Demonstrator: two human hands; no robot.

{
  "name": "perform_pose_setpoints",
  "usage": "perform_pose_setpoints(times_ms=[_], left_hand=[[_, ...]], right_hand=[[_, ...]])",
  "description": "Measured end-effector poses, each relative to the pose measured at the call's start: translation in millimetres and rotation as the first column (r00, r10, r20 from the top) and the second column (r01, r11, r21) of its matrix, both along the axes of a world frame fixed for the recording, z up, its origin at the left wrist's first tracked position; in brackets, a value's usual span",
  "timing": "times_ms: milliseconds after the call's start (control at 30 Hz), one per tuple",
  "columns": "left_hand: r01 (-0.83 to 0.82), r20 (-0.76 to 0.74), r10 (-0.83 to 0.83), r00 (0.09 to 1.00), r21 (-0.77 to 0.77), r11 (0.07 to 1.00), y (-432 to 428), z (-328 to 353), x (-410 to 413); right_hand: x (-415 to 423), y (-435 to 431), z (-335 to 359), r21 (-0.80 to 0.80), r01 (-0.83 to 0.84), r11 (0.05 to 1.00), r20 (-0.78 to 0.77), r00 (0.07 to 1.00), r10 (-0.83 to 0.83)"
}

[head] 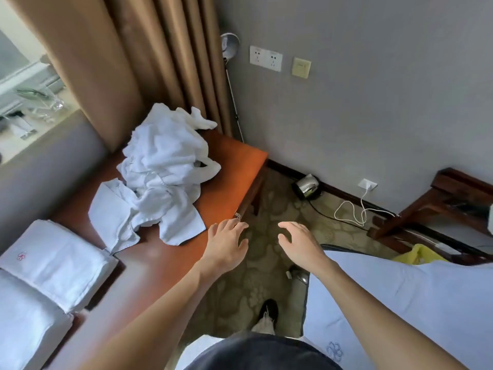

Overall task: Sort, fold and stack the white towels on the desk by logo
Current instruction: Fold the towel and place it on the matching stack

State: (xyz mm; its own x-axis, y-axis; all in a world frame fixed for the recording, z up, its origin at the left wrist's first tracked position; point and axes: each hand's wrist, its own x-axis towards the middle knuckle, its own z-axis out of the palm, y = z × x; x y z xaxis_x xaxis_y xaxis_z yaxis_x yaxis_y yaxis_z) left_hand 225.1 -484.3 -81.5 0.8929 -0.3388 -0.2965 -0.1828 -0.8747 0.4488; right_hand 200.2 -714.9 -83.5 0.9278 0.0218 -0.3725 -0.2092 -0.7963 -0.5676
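White towels (162,166) lay in a crumpled heap on the far half of the orange-brown desk (234,161). At the desk's near left end sat a folded towel with a red logo (56,260), beside another folded stack (24,324). The left hand (226,244) hovered at the desk's edge just beside the heap, fingers spread and holding nothing. The right hand (298,241) hung likewise empty and relaxed over the patterned carpet (256,279). A white cloth with a blue logo (426,295) lay at right.
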Motion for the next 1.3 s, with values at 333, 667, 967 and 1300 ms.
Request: perform_pose_setpoints(times_ms=[333, 667, 967, 1300], left_hand=[[0.049, 0.043, -0.048, 0.998, -0.009, 0.999, -75, 9, 110], [0.082, 0.032, -0.080, 0.996, -0.053, 0.995, -112, -18, 265], [-0.038, 0.027, 0.039, 0.999, -0.055, 0.998, -101, -13, 360], [-0.352, 0.037, 0.351, 0.936, 0.013, 0.936, -97, -18, 424]], right_hand=[[102, -79, 11, 0.026, 0.076, 0.997, 0.015, 0.997, -0.076], [245, -96, 7, -0.030, 0.085, 0.996, -0.023, 0.996, -0.086], [359, -106, 16, 0.018, 0.036, 0.999, -0.024, 0.999, -0.036], [515, -96, -2, 0.078, -0.334, 0.939, -0.018, 0.942, 0.336]])
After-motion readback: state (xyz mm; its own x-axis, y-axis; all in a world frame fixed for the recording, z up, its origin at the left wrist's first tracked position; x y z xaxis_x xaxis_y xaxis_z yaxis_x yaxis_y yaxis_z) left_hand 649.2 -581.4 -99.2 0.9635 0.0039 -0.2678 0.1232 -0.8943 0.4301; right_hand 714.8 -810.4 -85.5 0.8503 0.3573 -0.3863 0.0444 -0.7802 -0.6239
